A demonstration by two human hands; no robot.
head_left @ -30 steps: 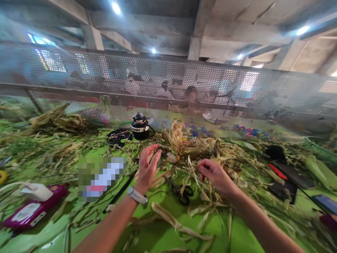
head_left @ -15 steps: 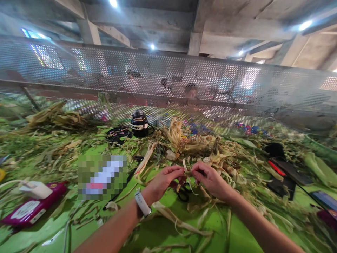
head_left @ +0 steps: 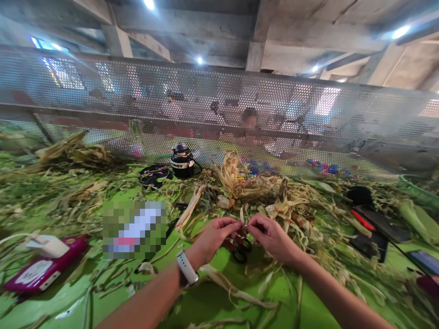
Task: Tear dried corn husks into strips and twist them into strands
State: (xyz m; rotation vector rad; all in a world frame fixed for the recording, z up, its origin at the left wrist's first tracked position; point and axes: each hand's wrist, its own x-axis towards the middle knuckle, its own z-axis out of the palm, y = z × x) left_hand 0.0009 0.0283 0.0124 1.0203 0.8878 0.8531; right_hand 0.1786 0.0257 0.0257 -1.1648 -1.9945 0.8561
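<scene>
My left hand (head_left: 219, 235), with a white-banded watch (head_left: 187, 268) on its wrist, is closed in a pinch on a thin strip of pale corn husk (head_left: 242, 214) that sticks up between the hands. My right hand (head_left: 269, 233) is pinched too, its fingertips meeting the left ones at the strip's lower end. How much of the strip lies inside the fingers is hidden. Just below the fingers are the black handles of a pair of scissors (head_left: 240, 256). A longer curled husk strip (head_left: 236, 290) lies on the green tabletop (head_left: 192, 304) under my wrists.
Behind the hands is a heap of dry husks (head_left: 229, 176). A dark jar-shaped bottle (head_left: 182, 161) stands before a perforated metal screen (head_left: 144, 91), with people behind it. At left lie a purple power strip (head_left: 51, 265) and white plug (head_left: 47, 246); at right, a phone (head_left: 423, 261).
My hands have drawn closer together, the right one shifting slightly left. The hanging end of the strip below the fingers no longer shows, and the scissor handles are more visible.
</scene>
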